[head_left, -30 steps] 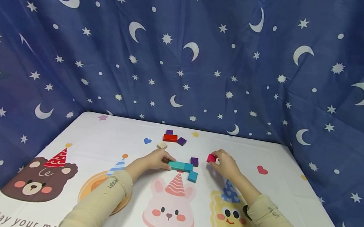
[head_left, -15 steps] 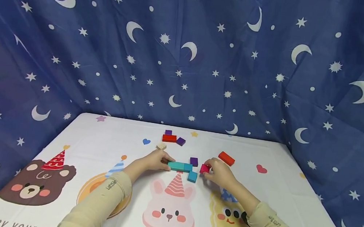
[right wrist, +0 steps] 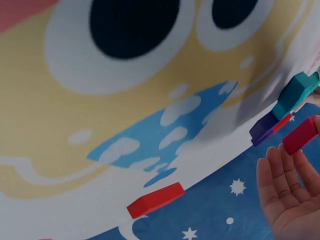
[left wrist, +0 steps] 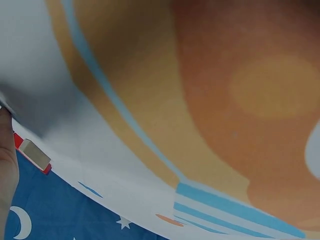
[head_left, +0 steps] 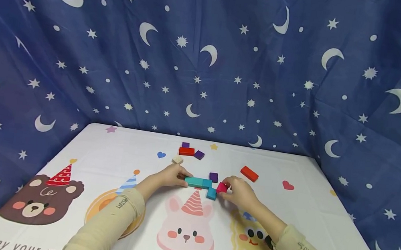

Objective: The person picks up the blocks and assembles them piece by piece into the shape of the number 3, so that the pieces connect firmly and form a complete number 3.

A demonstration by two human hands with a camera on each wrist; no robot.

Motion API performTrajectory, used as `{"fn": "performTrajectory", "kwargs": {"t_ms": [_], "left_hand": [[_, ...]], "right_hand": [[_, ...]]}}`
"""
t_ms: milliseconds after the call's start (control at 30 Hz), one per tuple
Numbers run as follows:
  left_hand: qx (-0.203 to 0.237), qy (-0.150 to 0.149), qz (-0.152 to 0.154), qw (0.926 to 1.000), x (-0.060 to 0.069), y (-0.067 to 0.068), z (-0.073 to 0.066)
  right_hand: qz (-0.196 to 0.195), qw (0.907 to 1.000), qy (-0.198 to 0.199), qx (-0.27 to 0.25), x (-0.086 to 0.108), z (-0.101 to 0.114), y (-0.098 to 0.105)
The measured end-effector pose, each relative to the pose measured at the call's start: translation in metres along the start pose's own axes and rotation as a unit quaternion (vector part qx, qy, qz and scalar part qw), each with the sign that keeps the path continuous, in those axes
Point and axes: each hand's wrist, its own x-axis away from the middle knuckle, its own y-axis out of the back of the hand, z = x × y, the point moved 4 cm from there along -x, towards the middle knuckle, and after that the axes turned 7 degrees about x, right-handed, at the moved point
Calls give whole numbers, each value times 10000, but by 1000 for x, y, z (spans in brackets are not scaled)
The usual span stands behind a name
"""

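Note:
In the head view my left hand (head_left: pixel 172 175) pinches the left end of a long teal block (head_left: pixel 193 182) lying on the table. A small blue block (head_left: pixel 207 184) adjoins its right end, and another blue block (head_left: pixel 211 193) sits just in front of that. My right hand (head_left: pixel 240 192) holds a pinkish-red block (head_left: pixel 221 188) between thumb and fingers, close to the right of the blue blocks. Whether they touch, I cannot tell. A purple block (head_left: pixel 213 177) lies just behind. In the right wrist view the pinkish-red block (right wrist: pixel 300 136) shows at the fingertips; only the left hand's edge appears in the left wrist view.
Farther back lie a red block (head_left: pixel 186 151), two purple blocks, one (head_left: pixel 199 155) turned at an angle, and a beige block (head_left: pixel 177 160). Another red block (head_left: pixel 249 174) rests behind my right hand. A blue starry curtain (head_left: pixel 206 61) borders the printed white tablecloth (head_left: pixel 140 143).
My right hand has carried the pinkish-red block left and nearer to me, up beside the blue blocks. This uncovered the red block behind it. My left hand stays on the teal block.

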Motion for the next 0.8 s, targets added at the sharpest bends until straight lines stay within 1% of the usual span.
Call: {"fn": "performTrajectory", "kwargs": {"t_ms": [67,200,333,500,600,667,733,800], "left_hand": [[-31,-115,38,9999,-1,-1,-1],[-1,-35,21,10000,-2,-1,-1],[-4,58,-8,10000,-2,2,-1],[9,-8,19,10000,-2,2,-3],[14,14,50,10000,-2,0,-2],[-4,82,39,10000,-2,-1,-1],[-14,168,8,9999,-1,-2,0],[-21,159,-10,9999,-2,-2,0]], "right_hand": [[-51,10000,-21,-44,3,1,0],[-102,9998,10,-165,6,6,-2],[37,9996,16,-280,9,14,-6],[181,9995,-35,-270,14,21,-11],[240,9993,70,-265,19,25,-15],[281,9989,194,-322,21,29,-18],[243,9984,367,-342,21,32,-20],[216,9982,416,-363,21,35,-21]]}}
